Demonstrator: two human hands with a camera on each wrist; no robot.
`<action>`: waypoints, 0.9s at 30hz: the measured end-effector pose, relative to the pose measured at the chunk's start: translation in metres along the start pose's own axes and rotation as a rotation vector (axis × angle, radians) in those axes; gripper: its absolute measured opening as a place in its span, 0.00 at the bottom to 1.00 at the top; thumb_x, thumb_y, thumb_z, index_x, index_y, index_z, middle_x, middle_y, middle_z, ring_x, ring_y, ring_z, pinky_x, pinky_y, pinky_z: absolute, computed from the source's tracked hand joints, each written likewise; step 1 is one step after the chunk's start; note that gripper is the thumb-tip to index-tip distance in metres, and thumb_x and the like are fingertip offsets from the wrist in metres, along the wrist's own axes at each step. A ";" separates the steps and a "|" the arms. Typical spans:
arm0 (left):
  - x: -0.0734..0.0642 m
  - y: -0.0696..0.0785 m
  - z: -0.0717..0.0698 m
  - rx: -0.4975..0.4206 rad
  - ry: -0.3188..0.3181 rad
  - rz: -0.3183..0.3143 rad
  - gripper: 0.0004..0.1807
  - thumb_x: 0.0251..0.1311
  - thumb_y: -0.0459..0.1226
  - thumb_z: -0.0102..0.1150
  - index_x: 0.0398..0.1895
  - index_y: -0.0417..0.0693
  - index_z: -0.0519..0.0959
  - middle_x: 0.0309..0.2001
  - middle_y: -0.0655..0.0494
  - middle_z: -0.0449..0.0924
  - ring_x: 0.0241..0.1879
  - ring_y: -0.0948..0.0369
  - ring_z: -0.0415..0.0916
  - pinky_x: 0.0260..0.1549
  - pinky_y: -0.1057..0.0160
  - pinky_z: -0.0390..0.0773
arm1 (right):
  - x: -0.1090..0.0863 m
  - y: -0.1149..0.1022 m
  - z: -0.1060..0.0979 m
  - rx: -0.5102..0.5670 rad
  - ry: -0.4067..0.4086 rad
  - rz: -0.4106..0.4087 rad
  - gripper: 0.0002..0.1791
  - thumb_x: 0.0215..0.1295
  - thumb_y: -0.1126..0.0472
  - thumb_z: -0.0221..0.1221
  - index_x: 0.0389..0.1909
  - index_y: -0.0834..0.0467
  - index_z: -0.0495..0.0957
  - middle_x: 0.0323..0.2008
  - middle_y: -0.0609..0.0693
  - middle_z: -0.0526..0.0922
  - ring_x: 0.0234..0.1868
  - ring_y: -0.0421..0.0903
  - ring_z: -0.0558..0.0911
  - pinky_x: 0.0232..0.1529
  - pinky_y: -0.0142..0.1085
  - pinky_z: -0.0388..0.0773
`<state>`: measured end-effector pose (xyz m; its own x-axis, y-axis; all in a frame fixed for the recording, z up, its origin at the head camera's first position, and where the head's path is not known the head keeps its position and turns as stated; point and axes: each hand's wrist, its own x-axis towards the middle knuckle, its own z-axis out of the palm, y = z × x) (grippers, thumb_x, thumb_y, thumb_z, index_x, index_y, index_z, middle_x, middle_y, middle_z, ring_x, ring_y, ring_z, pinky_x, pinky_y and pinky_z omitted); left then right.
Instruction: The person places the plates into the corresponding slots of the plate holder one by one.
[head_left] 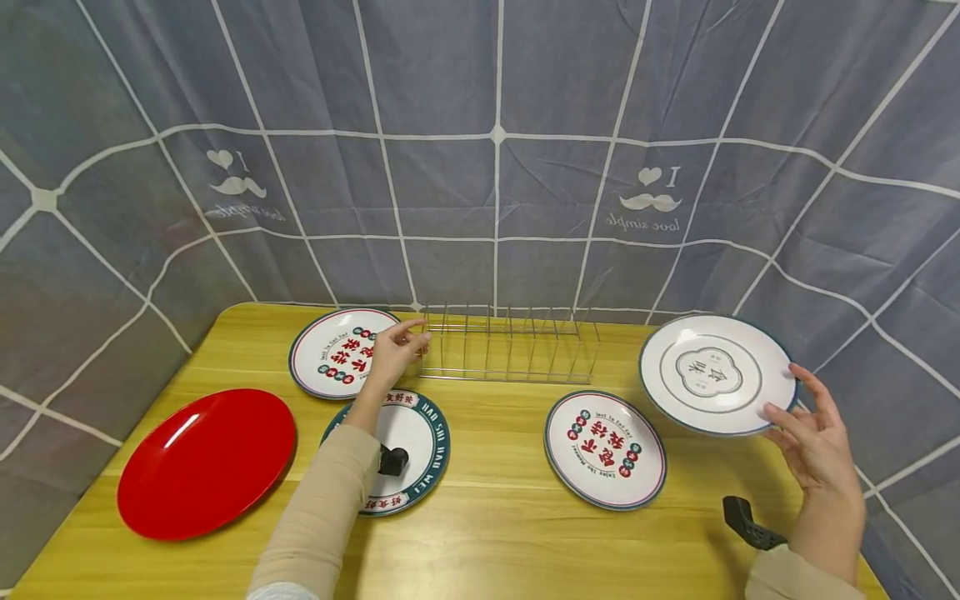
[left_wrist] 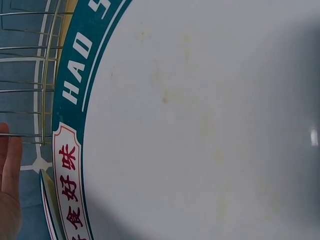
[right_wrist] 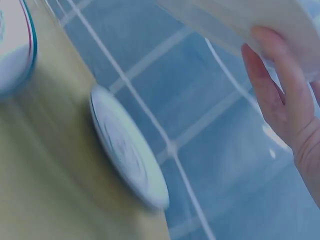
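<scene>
My right hand (head_left: 817,433) grips the right edge of a white plate (head_left: 712,375) with a dark rim and a grey printed emblem, thumb on top. That plate is raised above the table in the right wrist view, where another white plate (right_wrist: 130,150) lies below it. At the back of the table, my left hand (head_left: 393,354) pinches the left end of a wire plate rack (head_left: 510,375). Beneath the left forearm lies a green-rimmed plate (head_left: 431,450), partly covered by the arm. A plate with red lettering (head_left: 318,358) lies behind the left hand, partly hidden.
A large red plate (head_left: 206,462) lies at the table's left. Another red-lettered plate (head_left: 605,450) lies right of centre, in front of the rack. A grey checked curtain (head_left: 495,183) hangs behind the wooden table (head_left: 487,517).
</scene>
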<state>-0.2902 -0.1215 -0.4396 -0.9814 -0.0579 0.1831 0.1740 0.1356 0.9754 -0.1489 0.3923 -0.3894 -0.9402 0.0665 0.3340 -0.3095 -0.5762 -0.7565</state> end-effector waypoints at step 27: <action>0.001 0.003 -0.004 -0.032 -0.071 -0.032 0.19 0.58 0.33 0.58 0.53 0.38 0.73 0.24 0.45 0.73 0.31 0.54 0.79 0.39 0.47 0.79 | 0.117 0.140 0.185 -0.325 -0.132 0.218 0.38 0.59 0.75 0.55 0.67 0.51 0.53 0.44 0.60 0.71 0.36 0.44 0.79 0.35 0.34 0.81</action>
<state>-0.2902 -0.1253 -0.4364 -0.9896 0.0088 0.1433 0.1434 0.1032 0.9843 -0.2758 0.1683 -0.3520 -0.9689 -0.1465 0.1992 -0.1534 -0.2760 -0.9489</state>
